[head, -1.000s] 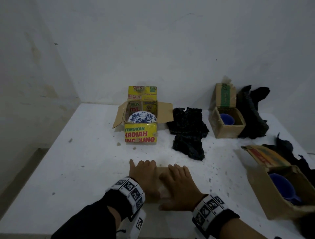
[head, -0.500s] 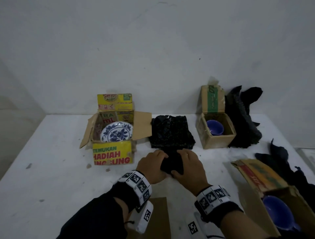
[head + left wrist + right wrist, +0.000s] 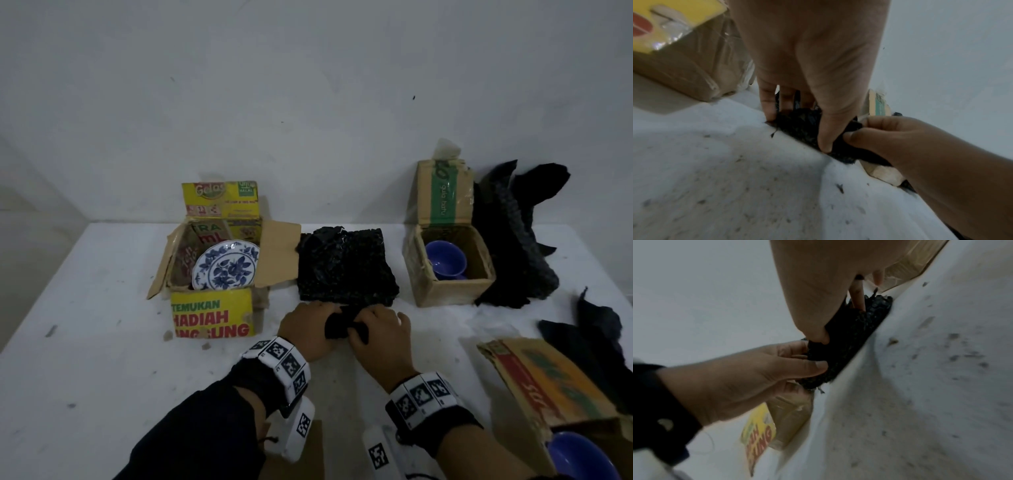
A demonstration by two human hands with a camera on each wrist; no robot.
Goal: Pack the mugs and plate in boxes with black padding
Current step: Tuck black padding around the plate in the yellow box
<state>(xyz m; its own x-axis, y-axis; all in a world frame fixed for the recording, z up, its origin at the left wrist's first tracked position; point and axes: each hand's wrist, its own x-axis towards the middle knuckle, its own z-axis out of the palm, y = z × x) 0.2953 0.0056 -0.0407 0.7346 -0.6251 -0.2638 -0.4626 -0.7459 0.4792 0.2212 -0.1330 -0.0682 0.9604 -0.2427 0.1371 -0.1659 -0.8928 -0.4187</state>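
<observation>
A black padding sheet [image 3: 346,267] lies on the white table [image 3: 102,342], between the yellow box [image 3: 212,318] and the small brown box [image 3: 448,291]. My left hand [image 3: 310,327] and right hand [image 3: 380,330] both pinch its rolled near edge, thumbs in front and fingers behind. The wrist views show that edge [image 3: 803,128] [image 3: 849,345] bunched between the thumbs. A blue-and-white plate [image 3: 224,267] leans inside the yellow box. One blue mug [image 3: 445,262] lies in the small brown box. Another blue mug [image 3: 579,459] sits in a box [image 3: 548,387] at the bottom right.
More black padding [image 3: 513,233] is heaped against the wall right of the small brown box, and another piece [image 3: 589,329] lies behind the bottom-right box. A flat cardboard piece [image 3: 310,455] lies at the table's front edge under my wrists. The wall is close behind the boxes.
My hands left the flat cardboard piece at the front edge, reached forward and took hold of the padding's near edge. In the last half second they have hardly moved.
</observation>
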